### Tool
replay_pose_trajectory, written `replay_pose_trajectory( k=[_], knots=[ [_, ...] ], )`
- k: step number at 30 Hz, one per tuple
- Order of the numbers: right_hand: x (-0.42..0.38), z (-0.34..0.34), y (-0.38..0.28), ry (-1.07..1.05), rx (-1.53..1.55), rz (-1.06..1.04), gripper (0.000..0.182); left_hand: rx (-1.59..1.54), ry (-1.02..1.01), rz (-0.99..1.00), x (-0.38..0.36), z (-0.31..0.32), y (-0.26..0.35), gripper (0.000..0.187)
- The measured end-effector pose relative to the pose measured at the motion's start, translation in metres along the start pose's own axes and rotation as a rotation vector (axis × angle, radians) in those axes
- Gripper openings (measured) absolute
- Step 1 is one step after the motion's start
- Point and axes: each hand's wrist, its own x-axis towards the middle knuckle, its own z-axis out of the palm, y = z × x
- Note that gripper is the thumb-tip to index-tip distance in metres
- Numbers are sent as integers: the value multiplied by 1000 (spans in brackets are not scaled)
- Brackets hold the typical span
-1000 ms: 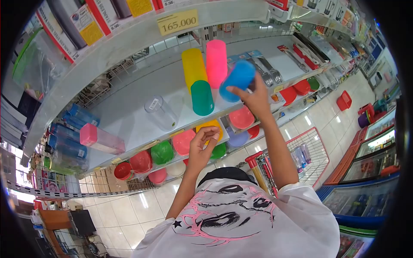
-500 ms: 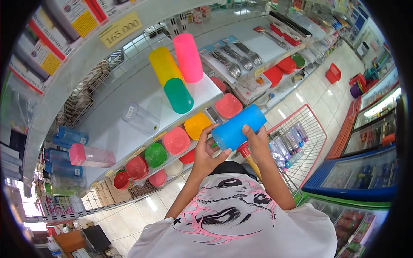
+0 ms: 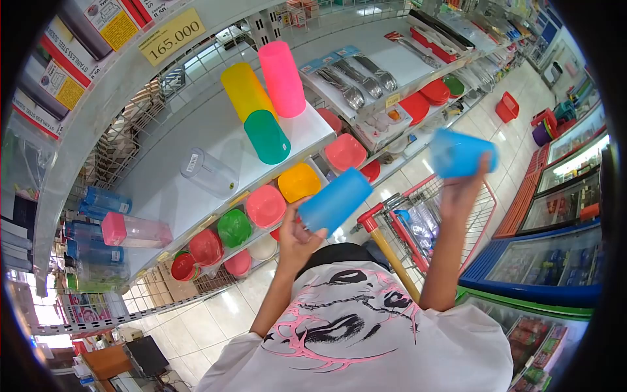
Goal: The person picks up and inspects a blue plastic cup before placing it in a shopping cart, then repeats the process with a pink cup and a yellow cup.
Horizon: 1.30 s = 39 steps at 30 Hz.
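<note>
My left hand is closed round the lower part of a blue plastic cup, held tilted in front of the shelf. Off to the right, above the shopping cart, my right hand grips a second blue cup, blurred by motion. On the white shelf stand a yellow cup, a green cup and a stack of pink cups. A clear plastic tumbler lies nearer to me on that shelf.
Colored bowls line the lower shelf. A pink-lidded container and blue bottles are at the left. Packs of spoons lie farther along. Blue-edged freezers flank the right side, with a red basket on the floor.
The blue cups, together in both hands before, are now apart, one in each hand. My right hand has moved right and up over the cart; my left has shifted slightly left.
</note>
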Motion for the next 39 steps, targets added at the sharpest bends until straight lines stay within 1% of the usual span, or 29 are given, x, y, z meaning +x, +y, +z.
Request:
replay_pose_trajectory(
  k=[1, 2, 4, 5, 6, 7, 8, 10, 11, 13, 15, 17, 18, 20, 22, 23, 24, 25, 26, 27, 28, 30, 31, 32, 33, 34, 36, 38, 39],
  knots=[
    [5, 5, -20, 18, 56, -79, 59, -11, 44, -46, -4, -10, -2, 66],
    [4, 8, -25, 16, 53, -76, 59, -13, 48, -48, -7, -17, -6, 66],
    [3, 12, -30, -37, 385, 140, 65, -330, 143, -235, -11, -24, -15, 64],
    [-3, 12, -22, -100, 383, 218, 69, -333, 139, -234, -9, -23, -19, 64],
    [-14, 14, -7, -164, 382, 294, 73, -239, 92, -159, -6, -19, -23, 67],
    [-28, 20, 7, -299, 392, 376, 76, -144, 46, -81, -3, -15, -25, 69],
    [-42, 27, 22, -433, 401, 458, 80, -144, 42, -78, -2, -7, -23, 69],
    [-58, 35, 47, -610, 278, 430, 88, -132, -22, -39, 0, 9, -15, 74],
    [-62, 41, 51, -611, 281, 428, 88, -130, -24, -36, 1, 13, -17, 74],
    [-66, 50, 54, -606, 90, 377, 102, -107, 1, 12, 4, 18, -21, 79],
    [-63, 60, 56, -585, 72, 355, 100, -104, 5, 61, 11, 21, -20, 79],
    [-55, 70, 62, -620, -56, 246, 96, -103, 16, 114, 20, 24, -21, 79],
    [-54, 78, 65, -603, -108, 177, 85, -99, 37, 155, 26, 26, -25, 80],
    [-31, 70, 93, -617, -128, 107, 84, -91, 64, 219, 43, 29, -27, 81],
    [-18, 85, 107, -634, -145, 40, 83, 161, 113, 276, 60, 32, -26, 86],
    [-19, 101, 113, -543, -71, -32, 82, 162, 124, 285, 69, 33, -21, 86],
    [-18, 112, 117, -449, 2, -100, 81, 352, 192, 311, 78, 34, -15, 87],
    [-8, 117, 127, -458, 2, -94, 81, 542, 260, 332, 86, 35, -9, 88],
    [6, 120, 145, -455, -38, -194, 83, 564, 296, 355, 91, 38, -4, 84],
    [17, 127, 156, -452, -75, -295, 84, 565, 306, 356, 92, 40, 2, 84],
    [21, 137, 158, -460, -74, -290, 84, 643, 341, 366, 92, 43, 8, 82],
    [26, 160, 158, -472, -63, -363, 75, 721, 383, 375, 93, 42, 11, 80],
    [29, 170, 157, -475, -62, -357, 75, 646, 296, 330, 88, 40, 9, 80],
    [30, 179, 157, -535, -108, -330, 69, 571, 207, 283, 83, 38, 7, 79],
    [30, 184, 159, -593, -155, -302, 64, 576, 210, 275, 80, 36, 3, 79],
    [30, 187, 163, -590, -154, -296, 64, 582, 190, 268, 78, 33, -2, 74],
    [34, 193, 168, -698, -219, -340, 56, 586, 160, 268, 76, 28, -9, 69],
    [34, 195, 172, -718, -218, -360, 54, 564, 104, 153, 72, 19, -10, 58],
    [35, 194, 174, -746, -216, -371, 53, 564, 98, 152, 70, 17, -9, 58]
  ],
)
